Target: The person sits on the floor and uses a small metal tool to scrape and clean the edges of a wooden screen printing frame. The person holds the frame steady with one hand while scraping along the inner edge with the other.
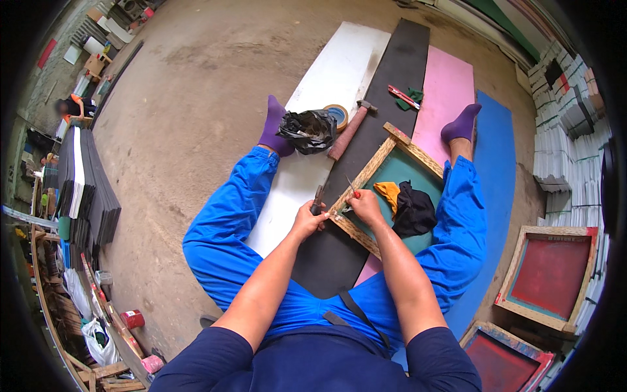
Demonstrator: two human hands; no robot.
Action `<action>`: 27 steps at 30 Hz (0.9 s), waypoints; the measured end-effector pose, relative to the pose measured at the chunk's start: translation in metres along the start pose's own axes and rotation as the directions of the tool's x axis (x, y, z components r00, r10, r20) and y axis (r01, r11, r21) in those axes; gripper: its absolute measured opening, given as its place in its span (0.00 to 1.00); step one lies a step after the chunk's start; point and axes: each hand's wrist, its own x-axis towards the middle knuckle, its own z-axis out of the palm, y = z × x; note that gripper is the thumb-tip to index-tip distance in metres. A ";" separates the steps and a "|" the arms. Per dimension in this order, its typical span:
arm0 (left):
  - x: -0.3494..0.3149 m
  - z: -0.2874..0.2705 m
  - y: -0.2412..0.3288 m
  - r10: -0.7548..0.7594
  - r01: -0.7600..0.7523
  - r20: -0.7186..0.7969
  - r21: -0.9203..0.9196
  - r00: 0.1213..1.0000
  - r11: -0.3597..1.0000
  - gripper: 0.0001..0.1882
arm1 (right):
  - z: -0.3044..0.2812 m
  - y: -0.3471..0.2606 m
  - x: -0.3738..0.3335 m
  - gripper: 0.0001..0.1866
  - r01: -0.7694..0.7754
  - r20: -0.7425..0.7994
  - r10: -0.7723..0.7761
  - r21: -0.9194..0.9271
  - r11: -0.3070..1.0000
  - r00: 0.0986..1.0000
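Observation:
A wooden frame [375,161] with green mesh lies tilted between my legs. My left hand [307,220] is closed at its left corner around a dark-handled tool that looks like pliers [318,201]; its thumb is against the wood. My right hand [367,208] is closed just to the right, over the same corner. From its fingers sticks a thin metal tool with a red handle [356,194], apparently a small screwdriver. A black cloth [415,210] and a yellow cloth [388,194] lie on the mesh, beside my right hand.
White [334,65], black [400,59], pink [449,78] and blue [494,150] boards lie under me. Beyond the frame are a hammer [349,132], tape roll [337,116], black plastic bag [308,130] and red cutter [403,97]. Red-meshed frames [548,277] stand right. Someone [77,106] is far left.

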 end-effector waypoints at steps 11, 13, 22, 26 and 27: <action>0.002 -0.007 -0.004 0.019 -0.019 0.000 -0.077 1.000 0.997 0.19 | -0.092 -0.013 0.024 0.12 0.063 -0.095 -0.030 0.360 0.931 0.995; 0.004 0.002 0.003 0.004 -0.004 0.003 -0.143 1.000 0.990 0.19 | -0.086 0.002 0.030 0.11 0.034 -0.082 -0.005 0.355 0.934 0.997; 0.035 -0.013 0.068 0.107 -0.197 -0.565 -0.100 0.818 0.975 0.25 | -0.034 -0.122 0.086 0.09 0.236 -0.233 -0.169 0.301 0.924 0.958; 0.085 -0.033 0.108 0.220 -0.300 -0.704 0.011 0.675 0.954 0.31 | -0.018 -0.184 0.112 0.10 0.313 -0.387 -0.275 0.040 0.949 0.880; 0.105 -0.044 0.104 0.270 -0.291 -0.735 0.103 0.622 0.951 0.31 | -0.008 -0.194 0.121 0.11 0.340 -0.405 -0.315 -0.012 0.940 0.858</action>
